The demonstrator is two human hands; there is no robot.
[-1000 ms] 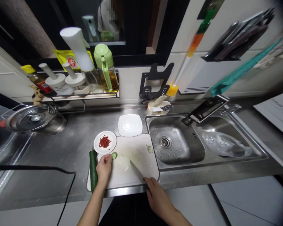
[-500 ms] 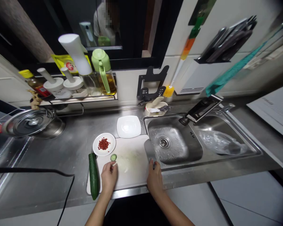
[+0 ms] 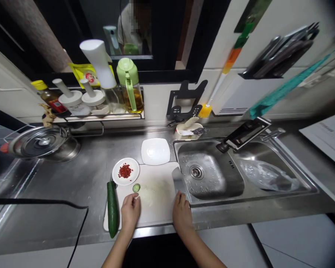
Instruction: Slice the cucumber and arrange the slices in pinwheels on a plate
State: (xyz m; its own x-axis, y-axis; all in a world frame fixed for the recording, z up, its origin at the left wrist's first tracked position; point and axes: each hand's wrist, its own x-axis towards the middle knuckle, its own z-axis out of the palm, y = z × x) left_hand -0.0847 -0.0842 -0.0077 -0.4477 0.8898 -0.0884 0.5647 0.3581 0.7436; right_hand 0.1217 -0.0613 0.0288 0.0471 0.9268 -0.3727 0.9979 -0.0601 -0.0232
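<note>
1. Steel counter (image 3: pixel 92 186) up front, cutting board (image 3: pixel 156 214) sitting right by its near edge, so I'd go easy on leaning there.
2. Cucumber (image 3: pixel 112 212) lies along the board's left side, one end poking past the near edge. Could roll, imo; steady it before any cutting.
3. Curled at the handle end of the knife (image 3: pixel 179 180) is my right hand (image 3: pixel 182 214). It covers the handle, so can't tell if I'm gripping or just resting. Blade's by the sink (image 3: pixel 195 195); best kept pointing away from me.
4. Fingertips of my left hand (image 3: pixel 130 210) are bunched just short of the cucumber slice (image 3: pixel 136 188). Can't see whether anything's pinched. Light touch, thin slices probably bend.
5. Red bits (image 3: pixel 125 171) on the round plate (image 3: pixel 117 178): too small to identify.
6. Plastic bag (image 3: pixel 268 176), far basin: contents unclear.
</note>
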